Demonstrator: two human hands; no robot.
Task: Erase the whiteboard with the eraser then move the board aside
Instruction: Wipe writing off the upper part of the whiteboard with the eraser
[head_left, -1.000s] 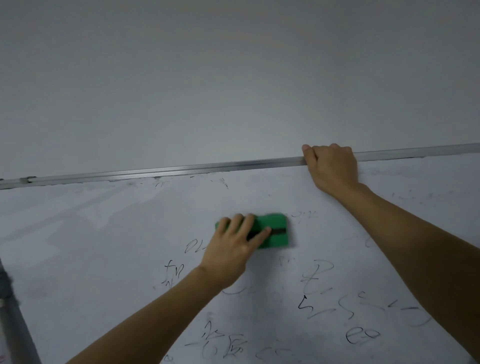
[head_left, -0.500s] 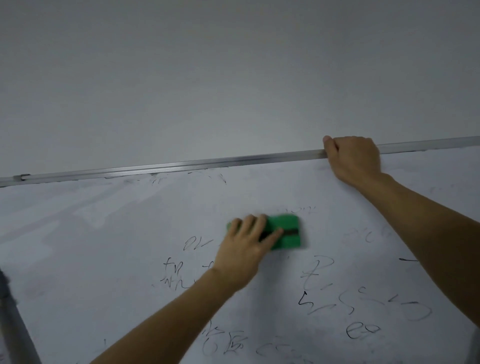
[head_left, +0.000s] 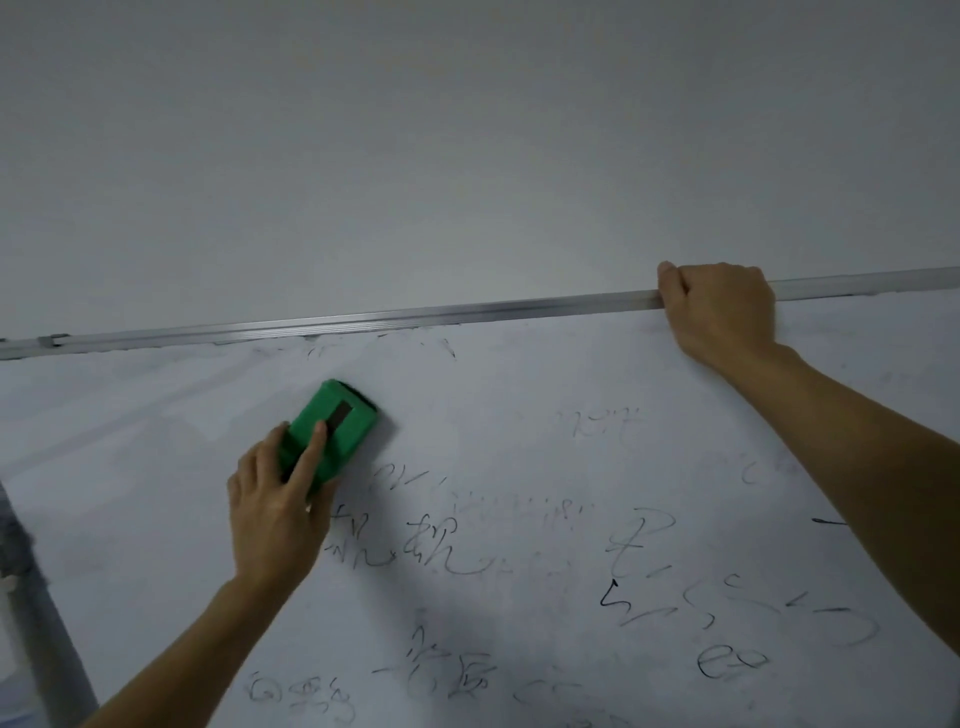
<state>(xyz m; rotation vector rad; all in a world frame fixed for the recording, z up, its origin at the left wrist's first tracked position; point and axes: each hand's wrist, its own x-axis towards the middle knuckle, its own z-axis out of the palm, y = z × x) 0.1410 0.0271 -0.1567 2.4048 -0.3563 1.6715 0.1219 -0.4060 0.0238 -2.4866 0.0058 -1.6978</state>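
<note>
Green eraser (head_left: 332, 434), seemingly light rigid block: centre-left, flat on whiteboard (head_left: 519, 395), left grip (head_left: 275, 514) clamped on it. Whiteboard: stiff, slick, probably unwieldy; right grip (head_left: 722, 312) curled over top rail (head_left: 415, 314), likely best hold.

The whiteboard (head_left: 135, 499) bears a green eraser (head_left: 354, 432) and smudged black scribbles (head_left: 431, 551).

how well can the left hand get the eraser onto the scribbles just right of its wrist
Probably easily: the left hand grips the eraser flat on the whiteboard, and the scribbles lie close by with nothing between them.
</note>
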